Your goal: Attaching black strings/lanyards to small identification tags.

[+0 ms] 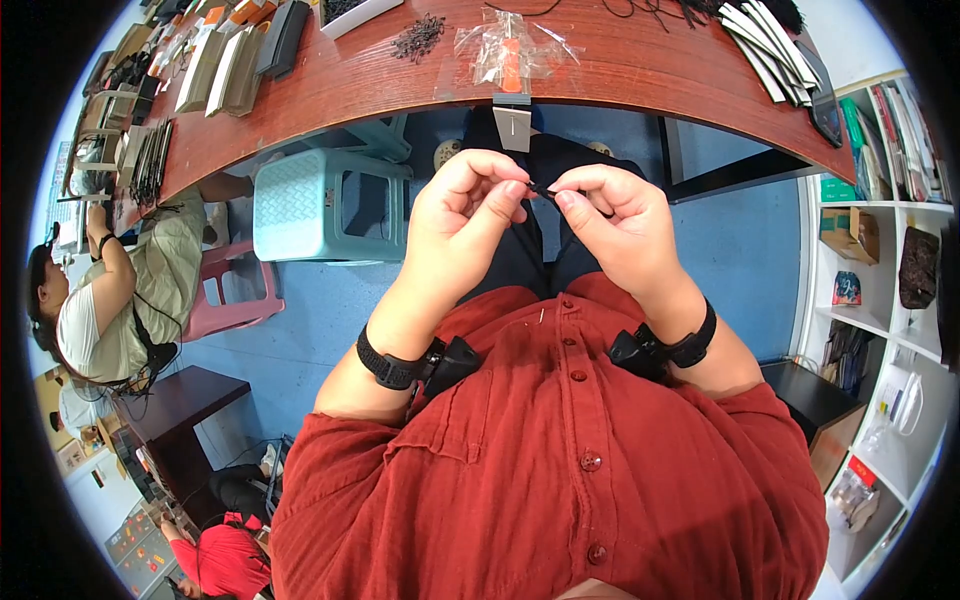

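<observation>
In front of my chest, just off the table's near edge, my left hand [462,205] and my right hand [622,220] meet fingertip to fingertip. Between them is a small, thin black piece [541,189], cord-like in look; most of it is hidden by the fingers. Thumb and forefinger of each hand pinch one end. Straight beyond them, a grey card [513,128] with a black top band hangs over the table edge. An orange strip [511,66] lies behind the card, among crumpled clear plastic bags [484,52].
On the brown table [640,60] are a pile of tiny black pieces [418,38], stacked cards [236,70] and fanned white strips [765,50]. A light-blue stool [290,205] stands left below it. White shelves [860,318] are at right. Another person [110,300] sits at left.
</observation>
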Available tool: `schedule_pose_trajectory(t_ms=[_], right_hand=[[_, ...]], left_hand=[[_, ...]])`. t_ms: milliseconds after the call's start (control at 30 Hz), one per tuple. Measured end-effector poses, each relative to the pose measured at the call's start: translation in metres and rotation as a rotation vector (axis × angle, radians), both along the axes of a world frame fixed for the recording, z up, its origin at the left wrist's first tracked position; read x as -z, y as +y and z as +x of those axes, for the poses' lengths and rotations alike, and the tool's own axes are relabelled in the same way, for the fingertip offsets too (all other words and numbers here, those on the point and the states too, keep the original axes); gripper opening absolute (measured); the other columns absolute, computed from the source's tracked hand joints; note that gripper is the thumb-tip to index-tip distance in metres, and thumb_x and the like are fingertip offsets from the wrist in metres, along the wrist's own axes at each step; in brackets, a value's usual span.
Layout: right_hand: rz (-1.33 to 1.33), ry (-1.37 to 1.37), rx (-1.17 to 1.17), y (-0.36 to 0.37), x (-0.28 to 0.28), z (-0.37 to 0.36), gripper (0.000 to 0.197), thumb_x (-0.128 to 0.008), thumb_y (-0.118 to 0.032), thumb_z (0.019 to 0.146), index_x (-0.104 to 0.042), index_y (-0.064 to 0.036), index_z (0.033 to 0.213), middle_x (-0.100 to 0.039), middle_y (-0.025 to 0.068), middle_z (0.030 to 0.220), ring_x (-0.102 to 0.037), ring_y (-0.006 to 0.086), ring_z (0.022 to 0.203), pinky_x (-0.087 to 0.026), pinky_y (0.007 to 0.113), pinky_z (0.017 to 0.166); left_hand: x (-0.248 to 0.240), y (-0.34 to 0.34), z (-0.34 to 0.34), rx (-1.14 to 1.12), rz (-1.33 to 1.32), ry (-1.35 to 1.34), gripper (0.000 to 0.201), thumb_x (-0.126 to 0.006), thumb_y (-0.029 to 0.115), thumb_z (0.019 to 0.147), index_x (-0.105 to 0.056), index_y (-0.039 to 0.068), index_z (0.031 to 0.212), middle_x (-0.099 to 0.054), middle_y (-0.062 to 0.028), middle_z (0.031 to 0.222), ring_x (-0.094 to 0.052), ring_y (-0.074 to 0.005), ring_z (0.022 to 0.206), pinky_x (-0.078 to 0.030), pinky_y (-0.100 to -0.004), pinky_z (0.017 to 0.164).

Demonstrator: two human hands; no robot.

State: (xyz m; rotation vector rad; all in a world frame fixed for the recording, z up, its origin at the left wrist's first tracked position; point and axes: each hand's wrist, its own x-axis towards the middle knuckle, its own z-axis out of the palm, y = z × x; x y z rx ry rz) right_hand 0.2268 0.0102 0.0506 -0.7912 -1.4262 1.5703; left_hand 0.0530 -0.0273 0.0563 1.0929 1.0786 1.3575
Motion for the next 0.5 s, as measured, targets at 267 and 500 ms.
schedule_pose_trajectory(t_ms=[267, 500], right_hand=[[-0.100, -0.008, -0.017, 0.004, -0.003, 0.002, 0.005, -0.059, -0.003, 0.089, -0.062, -0.0004, 0.092, -0.058, -0.0050, 0.078, -0.047, -0.0006, 0.068, -0.038, 0.015, 0.059], [-0.174, 0.038, -0.042, 0.004, 0.001, 0.000, 0.005, -0.058, -0.005, 0.090, -0.061, -0.0008, 0.092, -0.058, -0.0050, 0.078, -0.047, -0.0008, 0.068, -0.039, 0.016, 0.060]], left_hand=[[-0.001, 0.002, -0.003, 0.072, -0.005, -0.056, 0.024, -0.060, 0.000, 0.085, -0.057, 0.006, 0.108, -0.059, -0.0019, 0.097, -0.054, -0.0071, 0.074, -0.046, -0.0216, 0.067], [-0.005, 0.003, 0.009, -0.066, 0.254, 0.532, 0.025, -0.069, -0.001, 0.072, -0.062, 0.005, 0.095, -0.062, -0.0062, 0.088, -0.061, -0.0139, 0.073, -0.050, -0.0253, 0.062]])
